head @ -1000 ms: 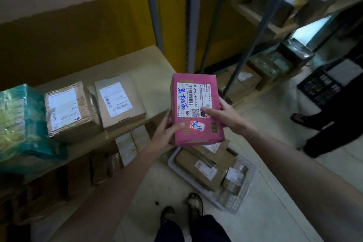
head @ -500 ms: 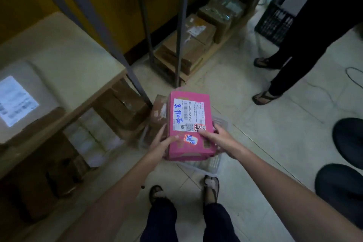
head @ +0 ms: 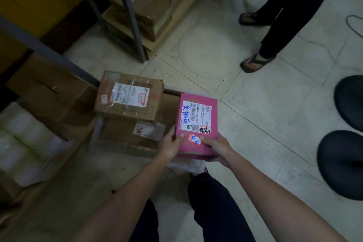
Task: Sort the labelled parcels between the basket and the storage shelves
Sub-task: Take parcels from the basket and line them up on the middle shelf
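Pink cardboard parcel (head: 197,124), rectangular, white-labelled.
Left hand (head: 170,146), right hand (head: 217,148) clamp its near end; now lower, taped brown box (head: 128,98) at 10 o'clock.

Bare forearms (head: 125,198), dark navy trousers (head: 214,208)

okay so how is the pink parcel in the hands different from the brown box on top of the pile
The pink parcel is bright pink and slimmer; the brown box is plain cardboard, bulkier and wrapped in clear tape. The pink parcel is held by the left hand and right hand; the brown box rests on other parcels. Blue handwriting marks only the pink one. Both carry white shipping labels.
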A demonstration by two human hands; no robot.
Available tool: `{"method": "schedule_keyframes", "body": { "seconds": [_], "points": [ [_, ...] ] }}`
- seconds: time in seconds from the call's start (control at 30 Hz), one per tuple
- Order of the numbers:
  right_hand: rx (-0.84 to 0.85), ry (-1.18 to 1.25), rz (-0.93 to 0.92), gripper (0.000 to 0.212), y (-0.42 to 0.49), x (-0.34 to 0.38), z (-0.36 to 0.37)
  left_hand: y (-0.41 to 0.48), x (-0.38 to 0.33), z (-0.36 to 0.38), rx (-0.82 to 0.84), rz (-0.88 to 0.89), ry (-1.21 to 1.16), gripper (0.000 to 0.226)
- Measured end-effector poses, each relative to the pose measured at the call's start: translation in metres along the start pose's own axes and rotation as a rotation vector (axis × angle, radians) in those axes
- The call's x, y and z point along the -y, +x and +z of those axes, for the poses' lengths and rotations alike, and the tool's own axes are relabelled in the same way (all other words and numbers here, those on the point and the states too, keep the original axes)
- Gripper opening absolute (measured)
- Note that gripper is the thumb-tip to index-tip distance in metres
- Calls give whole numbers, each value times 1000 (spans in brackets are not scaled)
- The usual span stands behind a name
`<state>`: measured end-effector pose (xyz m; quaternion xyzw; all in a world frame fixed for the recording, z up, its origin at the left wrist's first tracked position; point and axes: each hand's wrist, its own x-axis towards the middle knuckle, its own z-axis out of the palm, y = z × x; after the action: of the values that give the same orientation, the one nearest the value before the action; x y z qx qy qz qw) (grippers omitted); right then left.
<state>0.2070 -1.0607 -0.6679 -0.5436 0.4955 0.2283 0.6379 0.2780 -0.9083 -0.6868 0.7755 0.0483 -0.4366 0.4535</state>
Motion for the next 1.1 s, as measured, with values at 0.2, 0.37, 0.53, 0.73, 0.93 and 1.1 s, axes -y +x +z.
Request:
{"method": "schedule_keyframes", "body": {
  "seconds": [0.2,0.37,0.53,0.73,0.93,1.1],
  "points": [
    [-143,-6,-68,48,75,-20,9,70,30,19,88,64,49,59],
    [-182,-234,-197,57,100,-27,16,101,53,24,11,24,123,60],
    [-278,-348,-111,37,121,-34,22,109,58,19,-43,85,228,59],
    [-510,-791,-158,47,123,-30,16,118,49,28,14,41,310,61],
    [-481,-896,-410,59,103,0,12,86,33,-1,-99,89,498,60],
    [-334,-1036,-622,66,42,60,30,0,9,-51,-237,180,507,49]
  ]
}}
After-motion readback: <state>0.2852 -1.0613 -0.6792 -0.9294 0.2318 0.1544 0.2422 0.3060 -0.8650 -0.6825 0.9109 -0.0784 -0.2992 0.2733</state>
